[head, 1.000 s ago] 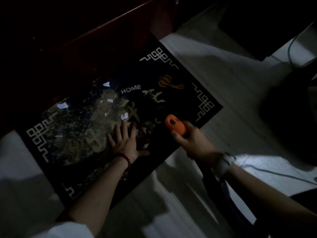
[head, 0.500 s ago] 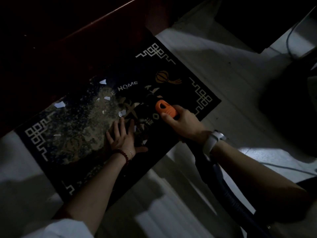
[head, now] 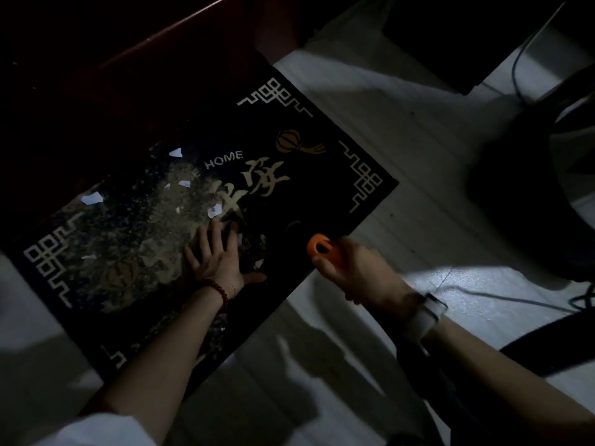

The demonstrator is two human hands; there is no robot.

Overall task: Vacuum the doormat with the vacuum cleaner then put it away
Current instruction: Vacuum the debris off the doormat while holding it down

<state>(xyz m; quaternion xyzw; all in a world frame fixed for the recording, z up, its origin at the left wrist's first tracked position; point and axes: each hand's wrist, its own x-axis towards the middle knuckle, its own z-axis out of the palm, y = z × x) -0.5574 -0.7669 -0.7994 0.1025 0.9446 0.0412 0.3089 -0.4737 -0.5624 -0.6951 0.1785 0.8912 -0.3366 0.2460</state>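
Observation:
A black doormat (head: 325, 175) with gold patterns and the word HOME lies on the pale floor. Its left half is covered with dusty grit and several white paper scraps (head: 91, 198). My left hand (head: 215, 252) presses flat on the mat's middle, fingers spread. My right hand (head: 357, 272) grips the orange handle (head: 322, 249) of the vacuum cleaner at the mat's near right edge. The dark nozzle beyond the handle is barely visible against the mat. The vacuum's dark hose (head: 428, 391) runs back under my right forearm.
A dark red wooden door or cabinet (head: 161, 49) borders the mat's far side. A large dark object (head: 541, 201) stands at the right, with cables (head: 483, 294) across the lit floor. Pale floor tiles surround the mat.
My right hand has pulled the orange handle back from the mat's middle towards its near right edge, uncovering the gold characters. The left hand stays pressed on the mat.

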